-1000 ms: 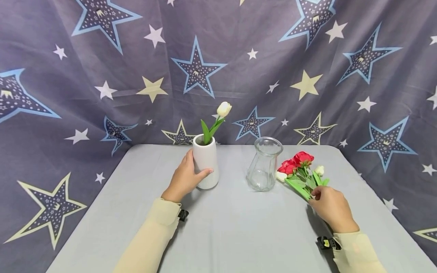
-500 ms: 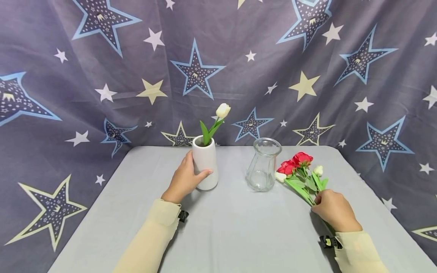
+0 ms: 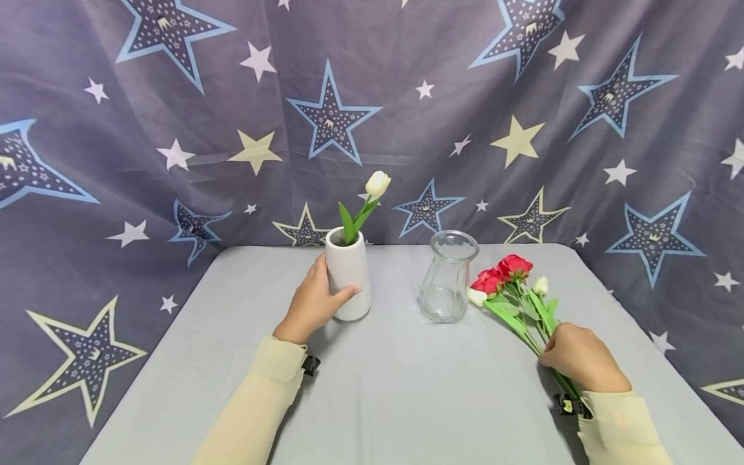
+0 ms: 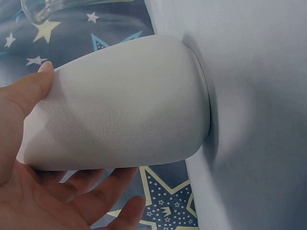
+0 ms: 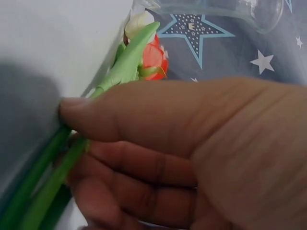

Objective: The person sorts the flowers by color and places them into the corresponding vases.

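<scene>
A white vase (image 3: 349, 274) stands upright on the table, a white tulip (image 3: 378, 185) with green leaves leaning out of its mouth. My left hand (image 3: 310, 298) grips the vase from the left; in the left wrist view its thumb lies on one side and its fingers on the other. On the right lie artificial flowers: red roses (image 3: 501, 274) and white tulips (image 3: 540, 286). My right hand (image 3: 584, 357) holds their green stems (image 5: 53, 163) between thumb and curled fingers. The right wrist view shows several stems; how many are pinched cannot be told.
An upright clear glass vase (image 3: 446, 284) stands between the white vase and the flowers, close to the left-hand blooms. A grey cloth covers the table (image 3: 407, 400). Behind and at both sides hangs a star-patterned curtain (image 3: 221, 116).
My right hand has slid down and right along the stems, away from the blooms, and more stem shows above it. The left hand and white vase have stayed in place.
</scene>
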